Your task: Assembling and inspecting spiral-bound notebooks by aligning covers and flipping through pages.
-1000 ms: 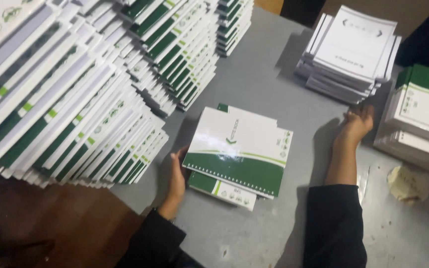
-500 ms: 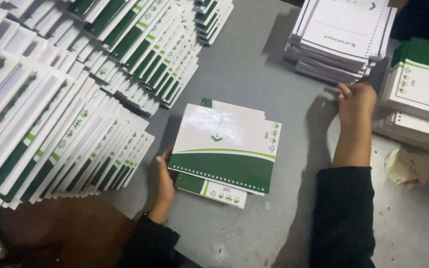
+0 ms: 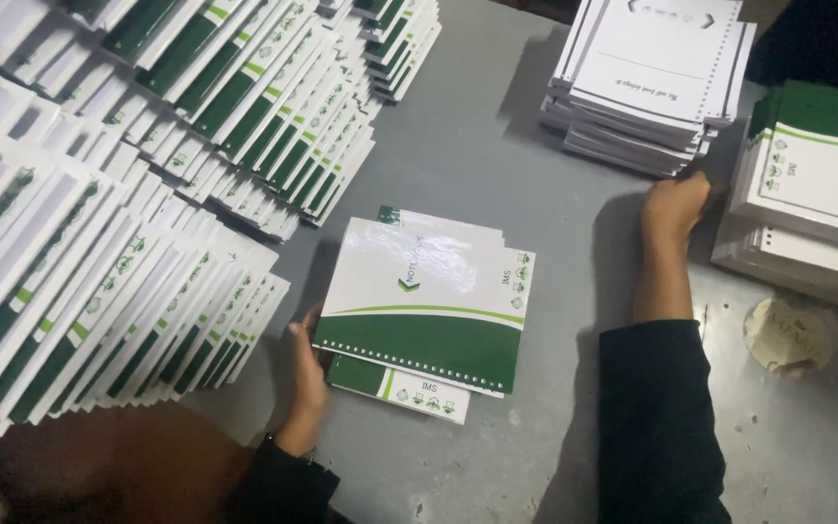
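Grey tabletop (image 3: 497,165) fills the view, dusty, with a brown patch of floor at the lower left corner. Fanned rows of green-and-white notebooks (image 3: 99,223) cover everything outward of the left hand, overlapping like shingles. Beyond the right hand sits a white stack of punched sheets (image 3: 652,78); just outward of that hand is a second pile with green-and-white covers (image 3: 812,194). Between the two hands lies a small stack of glossy covers (image 3: 424,301), flat, top one white above and green below, punched edge toward the person.

Left hand (image 3: 305,374): fingers curled against the left edge of that small stack, touching it, not lifting. Right hand (image 3: 676,204): reached forward to the gap between the two far piles, fingers closed; what it grips cannot be told. Dark sleeves on both arms. Round paper disc (image 3: 788,335) lies just outward of the right forearm.
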